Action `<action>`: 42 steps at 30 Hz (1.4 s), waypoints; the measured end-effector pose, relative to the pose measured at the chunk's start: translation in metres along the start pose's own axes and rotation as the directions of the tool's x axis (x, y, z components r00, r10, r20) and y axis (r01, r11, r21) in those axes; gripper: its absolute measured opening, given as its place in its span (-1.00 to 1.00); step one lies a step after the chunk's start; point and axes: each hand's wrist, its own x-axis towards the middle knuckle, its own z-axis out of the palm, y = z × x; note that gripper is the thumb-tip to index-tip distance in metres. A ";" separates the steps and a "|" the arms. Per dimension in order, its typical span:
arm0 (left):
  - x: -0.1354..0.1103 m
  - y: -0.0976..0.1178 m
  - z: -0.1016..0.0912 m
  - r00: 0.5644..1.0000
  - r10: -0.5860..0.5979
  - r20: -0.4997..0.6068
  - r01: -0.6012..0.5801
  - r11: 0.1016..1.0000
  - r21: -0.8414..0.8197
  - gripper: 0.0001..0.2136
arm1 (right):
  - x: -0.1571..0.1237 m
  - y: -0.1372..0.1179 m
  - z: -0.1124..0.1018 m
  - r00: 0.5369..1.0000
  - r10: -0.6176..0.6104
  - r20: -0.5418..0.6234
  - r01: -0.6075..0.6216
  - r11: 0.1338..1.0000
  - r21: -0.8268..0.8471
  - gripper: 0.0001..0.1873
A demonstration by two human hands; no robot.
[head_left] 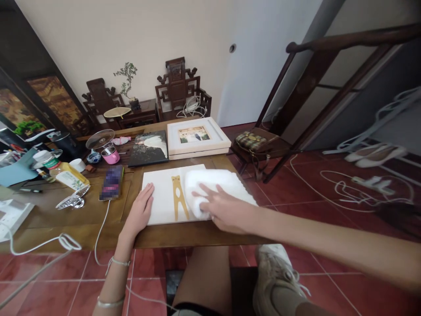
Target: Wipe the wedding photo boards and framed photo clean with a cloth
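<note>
A flat white board or canvas [162, 199] with a yellow cat-like figure [179, 197] lies at the near edge of the wooden table [82, 219]. My left hand [140, 210] rests flat on its left edge, fingers stretched out. My right hand [220, 206] presses a folded white cloth [223, 184] onto the board's right side, fingers spread over the cloth.
Behind the board lie a white picture frame [197, 137] and a dark photo print [148, 148]. A phone [112, 182] with a white cable, a pink cup [111, 154], bottles and clutter fill the table's left. A stool with a bag [251, 141], stair railing and cables stand on the right.
</note>
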 end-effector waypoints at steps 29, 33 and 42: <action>0.001 0.002 -0.001 1.000 0.002 0.006 -0.002 1.000 -0.017 -0.56 | 0.013 0.028 -0.018 0.993 -0.115 0.025 0.108 0.974 0.198 -0.61; 0.000 0.003 -0.001 1.000 -0.003 0.008 0.003 1.000 -0.023 -0.57 | -0.019 -0.005 -0.034 0.975 -0.092 0.202 0.027 0.953 0.302 -0.55; 0.000 0.001 0.000 1.000 -0.001 0.011 0.001 1.000 -0.013 -0.55 | 0.022 0.033 -0.035 0.993 -0.098 0.059 0.081 0.966 0.244 -0.68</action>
